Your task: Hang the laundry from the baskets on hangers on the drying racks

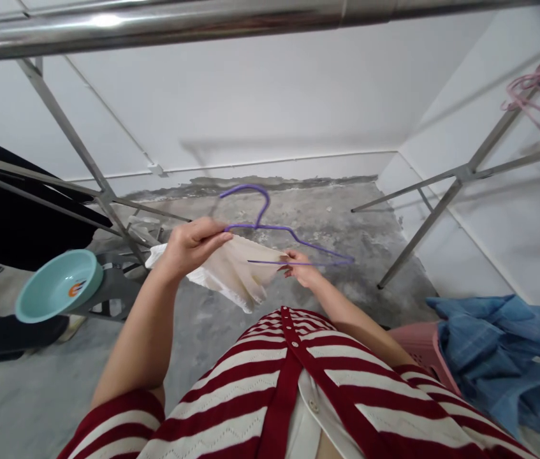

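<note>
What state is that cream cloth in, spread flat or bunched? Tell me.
Bunched: the cream cloth is gathered in the left hand and hangs in soft folds below the purple hanger.

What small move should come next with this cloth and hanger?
Probably slide the cream cloth along the purple wire hanger toward its bare far end with the right hand: the left hand holds cloth and hanger together, and that end remains uncovered.

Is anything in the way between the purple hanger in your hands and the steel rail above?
Nothing visible: the space between the purple wire hanger and the steel rail is open. The rack's angled metal legs stand off to the left and right.
</note>
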A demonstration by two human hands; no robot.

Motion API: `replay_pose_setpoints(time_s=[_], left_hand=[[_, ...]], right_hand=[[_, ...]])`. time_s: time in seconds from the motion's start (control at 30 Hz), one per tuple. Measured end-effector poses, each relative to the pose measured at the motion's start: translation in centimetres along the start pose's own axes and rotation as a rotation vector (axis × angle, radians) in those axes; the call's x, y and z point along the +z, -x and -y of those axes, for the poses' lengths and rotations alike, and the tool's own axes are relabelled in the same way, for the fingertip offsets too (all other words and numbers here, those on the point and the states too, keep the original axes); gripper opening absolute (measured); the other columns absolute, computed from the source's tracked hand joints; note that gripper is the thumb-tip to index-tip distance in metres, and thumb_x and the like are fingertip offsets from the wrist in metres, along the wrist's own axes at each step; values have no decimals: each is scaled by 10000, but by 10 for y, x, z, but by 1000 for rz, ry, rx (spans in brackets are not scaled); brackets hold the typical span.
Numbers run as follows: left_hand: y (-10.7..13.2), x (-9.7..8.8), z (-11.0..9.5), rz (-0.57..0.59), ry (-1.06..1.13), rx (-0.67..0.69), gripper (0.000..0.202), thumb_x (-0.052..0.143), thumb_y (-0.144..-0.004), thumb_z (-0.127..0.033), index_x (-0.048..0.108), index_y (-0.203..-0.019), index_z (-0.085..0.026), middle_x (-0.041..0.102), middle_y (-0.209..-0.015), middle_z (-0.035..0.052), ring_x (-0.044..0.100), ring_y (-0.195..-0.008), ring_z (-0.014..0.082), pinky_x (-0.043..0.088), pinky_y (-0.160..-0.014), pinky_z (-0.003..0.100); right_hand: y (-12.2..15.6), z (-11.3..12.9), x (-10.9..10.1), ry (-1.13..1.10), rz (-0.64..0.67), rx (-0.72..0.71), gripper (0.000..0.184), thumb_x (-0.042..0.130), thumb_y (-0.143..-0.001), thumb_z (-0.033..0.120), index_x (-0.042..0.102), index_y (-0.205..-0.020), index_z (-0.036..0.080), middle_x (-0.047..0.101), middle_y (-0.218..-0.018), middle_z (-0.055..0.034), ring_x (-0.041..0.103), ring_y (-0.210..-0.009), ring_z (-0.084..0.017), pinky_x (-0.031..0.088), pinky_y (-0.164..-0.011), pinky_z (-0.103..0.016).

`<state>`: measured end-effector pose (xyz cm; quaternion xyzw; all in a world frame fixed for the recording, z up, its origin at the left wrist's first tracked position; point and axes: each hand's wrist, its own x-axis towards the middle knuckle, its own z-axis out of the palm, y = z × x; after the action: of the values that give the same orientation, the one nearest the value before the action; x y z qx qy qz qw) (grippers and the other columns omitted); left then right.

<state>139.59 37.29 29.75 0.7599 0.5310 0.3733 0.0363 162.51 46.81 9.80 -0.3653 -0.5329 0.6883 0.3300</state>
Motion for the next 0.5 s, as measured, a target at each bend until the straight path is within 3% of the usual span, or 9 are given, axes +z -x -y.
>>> replay_pose_setpoints(time_s=[0.13, 0.23, 0.5], left_hand=[[18, 3, 28, -150, -3, -83, 238, 607, -795, -386, 695, -786, -166, 620, -644, 9, 552, -596, 108, 420, -579, 213], [28, 8, 41, -194, 16, -122, 217, 599, -799, -373, 694, -801, -178, 628, -669, 4, 556, -615, 113, 427, -583, 218], [32, 7, 45, -228, 3, -86, 191, 605, -795, -354, 693, -823, -187, 671, -735, 19, 596, -661, 129, 465, -612, 230]], right_hand=[[12, 17, -18, -310, -34, 43, 288, 667, -663, 334, 477, -844, 215, 676, -807, -9, 672, -723, -170, 563, -657, -348], [8, 33, -26, -529, -111, 10, 255, 673, -628, 251, 497, -810, 215, 675, -735, 10, 664, -686, -170, 561, -689, -369], [3, 65, -56, -429, -261, -134, 135, 656, -598, 190, 544, -674, 189, 593, -565, 38, 553, -512, -113, 475, -559, -264]])
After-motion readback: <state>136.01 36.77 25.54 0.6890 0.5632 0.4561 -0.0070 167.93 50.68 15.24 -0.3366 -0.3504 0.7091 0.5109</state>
